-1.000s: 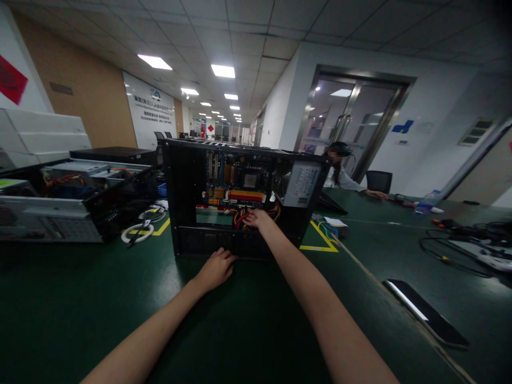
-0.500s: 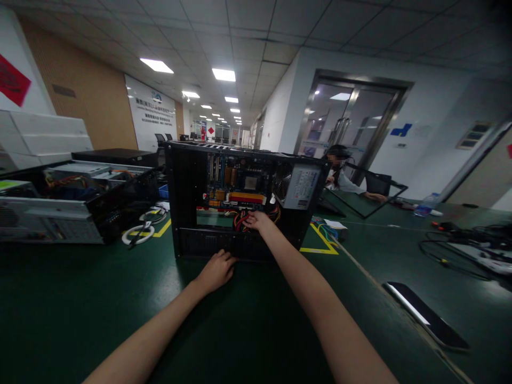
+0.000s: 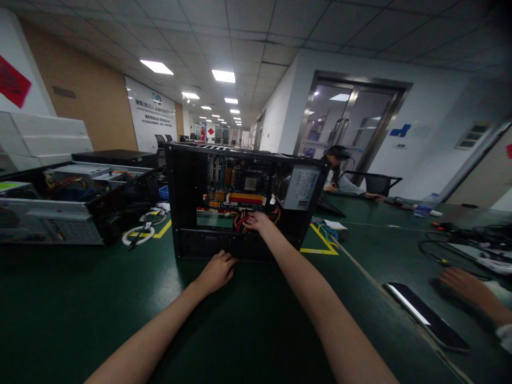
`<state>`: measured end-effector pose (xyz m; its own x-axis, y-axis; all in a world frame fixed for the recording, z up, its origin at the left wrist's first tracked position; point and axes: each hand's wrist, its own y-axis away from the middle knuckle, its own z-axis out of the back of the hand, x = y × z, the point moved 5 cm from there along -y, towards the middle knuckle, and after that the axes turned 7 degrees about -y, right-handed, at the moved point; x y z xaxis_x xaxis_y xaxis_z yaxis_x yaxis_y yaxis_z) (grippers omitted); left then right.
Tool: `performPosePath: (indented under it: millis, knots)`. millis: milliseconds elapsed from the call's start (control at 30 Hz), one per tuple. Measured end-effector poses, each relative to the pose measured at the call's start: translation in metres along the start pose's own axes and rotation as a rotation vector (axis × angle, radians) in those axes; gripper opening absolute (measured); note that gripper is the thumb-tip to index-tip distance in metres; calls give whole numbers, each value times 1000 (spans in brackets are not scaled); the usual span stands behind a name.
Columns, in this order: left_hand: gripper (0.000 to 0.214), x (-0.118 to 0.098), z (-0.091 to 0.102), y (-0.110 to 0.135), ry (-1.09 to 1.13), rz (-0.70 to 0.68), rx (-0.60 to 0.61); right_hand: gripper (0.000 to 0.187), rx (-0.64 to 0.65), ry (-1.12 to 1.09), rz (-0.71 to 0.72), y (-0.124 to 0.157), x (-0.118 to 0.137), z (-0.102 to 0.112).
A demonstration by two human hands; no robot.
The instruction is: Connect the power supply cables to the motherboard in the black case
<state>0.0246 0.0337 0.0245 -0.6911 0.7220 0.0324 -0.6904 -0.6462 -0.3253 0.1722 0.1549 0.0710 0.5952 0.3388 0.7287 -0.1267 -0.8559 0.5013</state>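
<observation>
A black computer case [image 3: 182,213] stands on the green table with its open side towards me. Inside it show a motherboard [image 3: 236,181], a power supply [image 3: 301,186] and a bunch of red, yellow and black power cables [image 3: 240,221]. My right hand [image 3: 258,220] reaches into the case below the motherboard, its fingers closed around the cables. Low at the front, my left hand [image 3: 218,272] lies on the table, fingers loosely extended against the case's bottom edge and holding nothing.
Left of the case sits another opened computer case [image 3: 80,202], with a coiled white cable [image 3: 138,234] between them. At right lie a phone-like dark slab [image 3: 426,314] and black cables [image 3: 452,248]. Another person's hand [image 3: 464,285] enters there; a second person [image 3: 340,170] sits behind.
Another person's hand has come in at the right edge. The black frame held by the seated person at the back has gone from sight. My hands have barely moved.
</observation>
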Motion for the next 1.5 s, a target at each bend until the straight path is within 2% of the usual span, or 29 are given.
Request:
performPosePath:
  millis: [367,533,700,867,1067,1167,1333,1500]
  knots:
    - [31,1,0,0,3,3,14,12,101,159,43,13,-5,-3]
    - [31,0,1,-1,2,3,7,13,56,271,240,41,8,4]
    - [32,0,1,0,11,3,13,10,191,255,448,88,14,17]
    - [32,0,1,0,10,-1,5,7,326,478,505,116,-18,40]
    - [34,1,-1,0,9,7,-3,10,379,803,517,115,-84,66]
    - [35,2,-1,1,12,5,-1,12,379,959,600,117,-108,73]
    - [35,2,-1,1,16,8,-19,14,365,1237,791,126,-124,73]
    - [34,2,-2,1,13,6,-14,14,370,1376,863,134,-125,69]
